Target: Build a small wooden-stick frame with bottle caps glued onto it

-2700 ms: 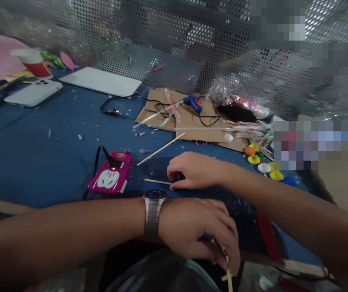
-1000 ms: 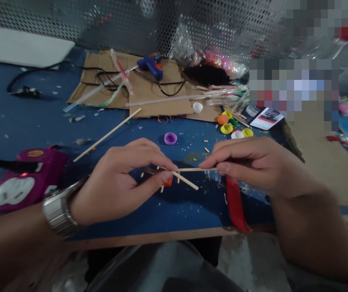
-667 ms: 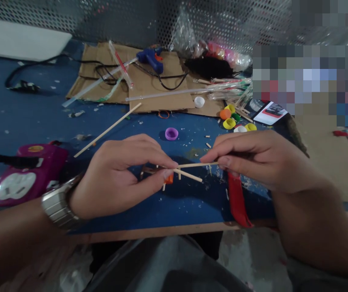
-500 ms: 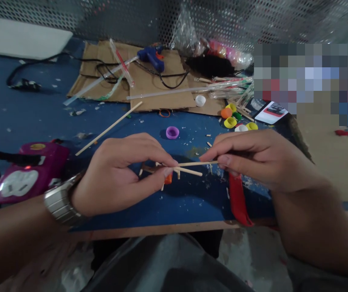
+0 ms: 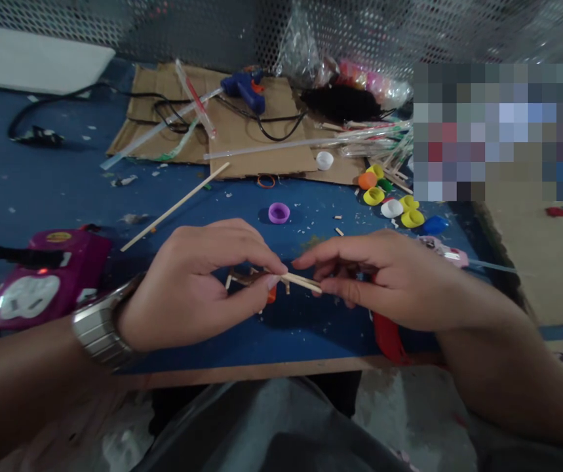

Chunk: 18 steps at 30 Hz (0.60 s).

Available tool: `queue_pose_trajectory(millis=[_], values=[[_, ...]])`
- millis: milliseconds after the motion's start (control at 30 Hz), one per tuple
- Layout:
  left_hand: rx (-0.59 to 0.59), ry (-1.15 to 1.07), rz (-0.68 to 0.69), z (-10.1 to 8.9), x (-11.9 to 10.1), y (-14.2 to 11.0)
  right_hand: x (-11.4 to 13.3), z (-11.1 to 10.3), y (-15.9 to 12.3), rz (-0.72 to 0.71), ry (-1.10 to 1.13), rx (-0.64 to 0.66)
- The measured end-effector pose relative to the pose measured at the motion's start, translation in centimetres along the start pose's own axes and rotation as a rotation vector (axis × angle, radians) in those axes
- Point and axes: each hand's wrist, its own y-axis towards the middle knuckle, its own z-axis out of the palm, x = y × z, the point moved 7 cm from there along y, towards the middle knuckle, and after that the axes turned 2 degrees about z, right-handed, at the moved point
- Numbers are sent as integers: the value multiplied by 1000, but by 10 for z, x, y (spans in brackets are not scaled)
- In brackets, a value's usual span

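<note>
Pinching two wooden sticks (image 5: 301, 282), nearly parallel, in our left hand (image 5: 197, 282), we have our right hand (image 5: 394, 282) at their ends, forefinger raised, its grip unclear. Keeping them aligned seems to need steady fingertips. Beyond sits a purple cap (image 5: 279, 213); farther, a glue gun (image 5: 248, 94) on cardboard (image 5: 261, 164).

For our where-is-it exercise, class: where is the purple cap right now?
In the head view, the purple cap sits on the blue table, just beyond the left hand's fingertips.
</note>
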Motion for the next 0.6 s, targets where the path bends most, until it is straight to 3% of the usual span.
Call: queue_pose_trajectory(millis=[333,600], values=[[95,-41,64,8,-9,2,5,16,2,59,307,135],[117,-9,80,9,-7,2,-4,33,11,180,605,131]])
